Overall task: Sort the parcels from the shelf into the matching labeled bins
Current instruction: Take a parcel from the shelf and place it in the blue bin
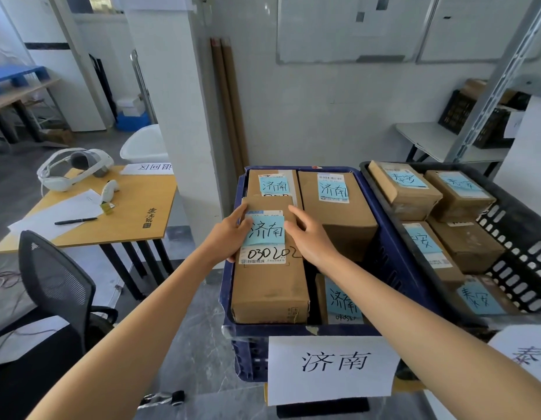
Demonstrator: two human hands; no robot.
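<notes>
A long brown cardboard parcel (270,280) with a blue note reading 济南 and the number 030202 lies in the dark blue bin (229,298), along its left side. My left hand (232,233) holds the parcel's left edge with its fingers curled onto the top. My right hand (311,237) rests on the parcel's right edge, thumb by the blue note. The bin carries a white 济南 sign (332,369) on its front. Three other 济南 parcels lie in the same bin, one being a large box (338,213).
A black bin (505,219) to the right holds several parcels with blue 泰安 notes. A wooden desk (132,213) at the left bears a white headset (72,168), papers and a pen. A black office chair (57,286) stands near my left arm. Metal shelving (487,98) rises at the far right.
</notes>
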